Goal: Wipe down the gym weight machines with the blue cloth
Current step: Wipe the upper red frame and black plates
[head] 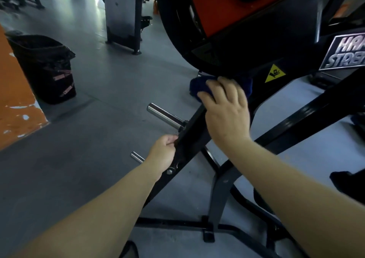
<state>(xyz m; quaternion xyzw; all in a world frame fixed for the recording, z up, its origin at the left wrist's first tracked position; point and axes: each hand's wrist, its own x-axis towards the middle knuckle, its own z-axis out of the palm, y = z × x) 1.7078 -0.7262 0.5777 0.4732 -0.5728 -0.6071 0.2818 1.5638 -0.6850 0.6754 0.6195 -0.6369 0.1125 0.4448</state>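
Blue cloth (pixel 199 86) sat pressed under your right hand (pixel 227 107), fingers spread flat over it, high on the black slanted bar (pixel 189 137); your left hand (pixel 164 153) curled round that bar lower down. You risked knocking knuckles on the chrome peg (pixel 166 117) just beside. Grey floor (pixel 98 119), black bin (pixel 45 68) near the orange wall (pixel 15 99).

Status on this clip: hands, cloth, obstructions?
Right hand presses blue cloth onto black frame bar. Left hand grips the bar lower down. Chrome peg beside the wiping path.
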